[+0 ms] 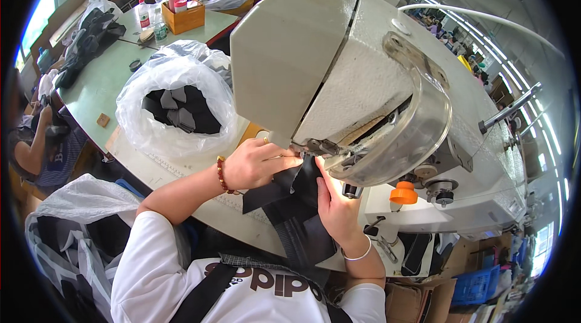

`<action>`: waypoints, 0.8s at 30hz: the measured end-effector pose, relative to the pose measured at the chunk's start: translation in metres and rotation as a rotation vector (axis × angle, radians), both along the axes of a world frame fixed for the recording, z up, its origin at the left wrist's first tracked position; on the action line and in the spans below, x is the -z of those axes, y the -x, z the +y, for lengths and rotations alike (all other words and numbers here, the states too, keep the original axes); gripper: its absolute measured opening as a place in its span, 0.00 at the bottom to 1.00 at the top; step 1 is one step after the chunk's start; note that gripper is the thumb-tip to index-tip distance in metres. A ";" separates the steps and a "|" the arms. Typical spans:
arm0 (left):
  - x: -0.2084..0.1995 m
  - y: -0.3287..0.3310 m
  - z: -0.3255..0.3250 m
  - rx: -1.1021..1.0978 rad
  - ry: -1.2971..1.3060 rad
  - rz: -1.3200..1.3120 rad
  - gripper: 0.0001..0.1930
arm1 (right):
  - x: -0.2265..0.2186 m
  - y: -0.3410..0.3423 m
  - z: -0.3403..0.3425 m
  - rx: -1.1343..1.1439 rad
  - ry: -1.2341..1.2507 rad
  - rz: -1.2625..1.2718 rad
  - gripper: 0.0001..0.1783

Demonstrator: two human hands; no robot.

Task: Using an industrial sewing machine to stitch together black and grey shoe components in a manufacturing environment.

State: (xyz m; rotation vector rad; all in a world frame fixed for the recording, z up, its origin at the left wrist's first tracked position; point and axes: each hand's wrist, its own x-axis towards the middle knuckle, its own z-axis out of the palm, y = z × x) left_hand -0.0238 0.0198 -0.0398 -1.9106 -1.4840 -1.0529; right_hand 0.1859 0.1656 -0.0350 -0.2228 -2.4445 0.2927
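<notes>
A white industrial sewing machine (290, 50) fills the middle and right, its needle area low at the centre. Under it lies a black fabric piece (295, 235) with ribbed bands, which drapes over the table edge toward me. My left hand (257, 164), with a beaded bracelet, pinches the fabric's upper edge just left of the needle area. On the other side my right hand (339, 213), with a pale bangle, holds the fabric's right edge, its index finger reaching up beside the presser area. The machine's clear guard hides part of the stitching spot.
A white plastic bag (181, 135) of dark pieces stands on the table behind my left hand; another bag (85, 202) sits at the lower left. A wooden box (183, 19) and bottles (144, 14) stand farther back. Another person's arm (36, 144) shows at far left.
</notes>
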 end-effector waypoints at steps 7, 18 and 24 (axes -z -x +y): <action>-0.006 -0.006 -0.001 0.023 -0.169 0.127 0.16 | 0.005 0.000 0.001 0.024 -0.002 0.018 0.22; -0.004 -0.002 -0.002 0.047 -0.008 0.054 0.18 | 0.014 0.004 0.013 -0.024 0.010 0.060 0.19; -0.001 -0.005 0.005 0.035 -0.050 -0.039 0.21 | 0.015 0.011 0.021 -0.076 0.193 0.158 0.08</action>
